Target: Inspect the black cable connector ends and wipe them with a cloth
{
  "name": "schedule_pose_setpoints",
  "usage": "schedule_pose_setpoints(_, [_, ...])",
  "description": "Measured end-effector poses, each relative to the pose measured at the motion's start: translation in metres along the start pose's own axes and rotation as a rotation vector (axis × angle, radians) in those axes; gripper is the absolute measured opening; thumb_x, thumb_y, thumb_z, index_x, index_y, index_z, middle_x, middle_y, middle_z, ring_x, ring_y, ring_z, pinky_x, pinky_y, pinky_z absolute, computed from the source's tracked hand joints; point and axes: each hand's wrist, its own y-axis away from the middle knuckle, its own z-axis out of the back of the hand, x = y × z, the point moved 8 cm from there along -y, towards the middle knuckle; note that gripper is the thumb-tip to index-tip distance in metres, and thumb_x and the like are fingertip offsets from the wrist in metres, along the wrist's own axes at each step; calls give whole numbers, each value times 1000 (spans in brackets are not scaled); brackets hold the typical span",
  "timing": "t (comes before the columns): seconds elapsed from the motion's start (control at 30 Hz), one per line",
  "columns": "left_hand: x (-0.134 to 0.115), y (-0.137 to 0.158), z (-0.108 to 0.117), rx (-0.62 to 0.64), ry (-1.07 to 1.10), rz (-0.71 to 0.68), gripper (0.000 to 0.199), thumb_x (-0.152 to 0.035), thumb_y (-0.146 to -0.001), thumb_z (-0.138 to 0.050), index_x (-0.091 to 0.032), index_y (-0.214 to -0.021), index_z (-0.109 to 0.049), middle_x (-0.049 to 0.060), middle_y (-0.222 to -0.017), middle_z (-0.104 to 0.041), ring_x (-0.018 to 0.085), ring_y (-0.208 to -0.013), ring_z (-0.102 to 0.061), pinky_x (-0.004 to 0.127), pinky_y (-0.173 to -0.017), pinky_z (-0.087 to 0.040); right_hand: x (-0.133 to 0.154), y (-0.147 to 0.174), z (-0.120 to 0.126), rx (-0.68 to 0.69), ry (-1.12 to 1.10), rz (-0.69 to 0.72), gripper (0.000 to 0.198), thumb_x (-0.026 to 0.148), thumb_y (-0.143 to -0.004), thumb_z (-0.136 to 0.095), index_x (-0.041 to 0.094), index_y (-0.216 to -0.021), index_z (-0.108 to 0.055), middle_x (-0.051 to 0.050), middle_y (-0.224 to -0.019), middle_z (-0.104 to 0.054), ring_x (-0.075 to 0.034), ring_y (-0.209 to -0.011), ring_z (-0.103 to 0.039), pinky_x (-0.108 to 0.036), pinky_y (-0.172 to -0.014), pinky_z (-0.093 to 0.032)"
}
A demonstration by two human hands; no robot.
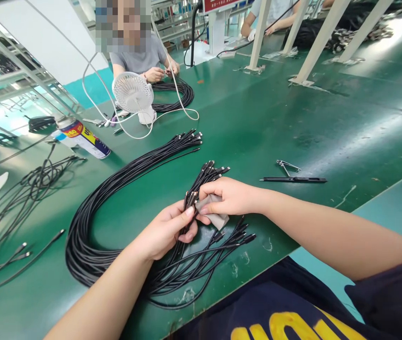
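Observation:
My left hand (172, 226) is closed around several black cables near their plug ends. In my right hand (222, 198) is a grey cloth (218, 219), pinched between thumb and fingers and pressed against the plugs (191, 196) that stick out of my left hand. A large bundle of black cables (80, 226) curves over the green table, its far ends (188, 137) lying beyond my hands. More plug ends (210, 167) rest just past my fingers. Other loose cable ends (239, 233) fan out beside and below my right hand.
Tweezers or a small clip (288, 166) and a black pen (293, 179) lie to the right. A spray can (84, 137), a white fan (133, 94) and tangled cables (41, 179) are at the left. Across the table (243, 127) sits a co-worker (137, 61); slanted posts (317, 42) stand at the back.

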Motion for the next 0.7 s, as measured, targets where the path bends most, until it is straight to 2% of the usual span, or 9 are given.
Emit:
schedule_pose_setpoints(0.13, [0,-1,2,-30,-77,-20,32,-34,-76,-75,-16,-80,-49,3,-77,-63,5,-51,-49,17,-44,-31,6,1,0,42,-38,107,11,23,-83,-58,14,-81,-64,-1,-75,-66,-12,-69,-57,-22,-65,-44])
schedule_pose_setpoints(0.23, [3,-1,5,-81,-99,-15,38,-33,-76,-75,-18,-77,-41,2,-79,-66,7,-52,-57,17,-43,-32,9,1,4,11,2,172,15,17,-85,-52,14,-83,-66,-2,-77,-67,-11,-71,-59,-22,-67,-45])
schedule_pose_setpoints(0.37, [8,-2,4,-75,-115,7,43,-35,-74,-76,-20,-76,-36,1,-74,-66,11,-54,-62,16,-41,-33,3,-1,-3,44,-7,134,11,20,-81,-60,13,-82,-69,-2,-78,-69,-12,-72,-60,-22,-68,-45])
schedule_pose_setpoints(0.43, [11,-2,5,-66,-115,26,42,-32,-75,-75,-20,-77,-35,0,-72,-65,8,-52,-59,15,-42,-32,0,-1,-10,83,-31,106,14,26,-78,-66,13,-80,-70,-2,-76,-69,-12,-70,-60,-22,-64,-44])
schedule_pose_setpoints(0.53, [12,-1,6,-47,-93,32,40,-27,-78,-73,-20,-78,-33,-1,-73,-65,4,-50,-52,14,-45,-31,0,0,-15,132,-65,106,20,30,-82,-62,13,-81,-70,-2,-75,-69,-12,-68,-58,-22,-62,-43])
schedule_pose_setpoints(0.63, [8,-1,7,-33,-72,1,40,-23,-80,-72,-20,-78,-32,-1,-74,-65,2,-48,-44,15,-45,-29,2,-1,-11,140,-92,136,18,27,-84,-58,14,-83,-70,-2,-76,-68,-11,-68,-58,-21,-64,-45])
schedule_pose_setpoints(0.7, [6,-2,7,-21,-64,-2,39,-22,-80,-71,-20,-77,-32,-1,-73,-64,1,-47,-41,15,-45,-28,-3,-2,-6,137,-131,70,17,29,-81,-61,15,-83,-69,1,-69,-65,-10,-59,-56,-21,-58,-44])
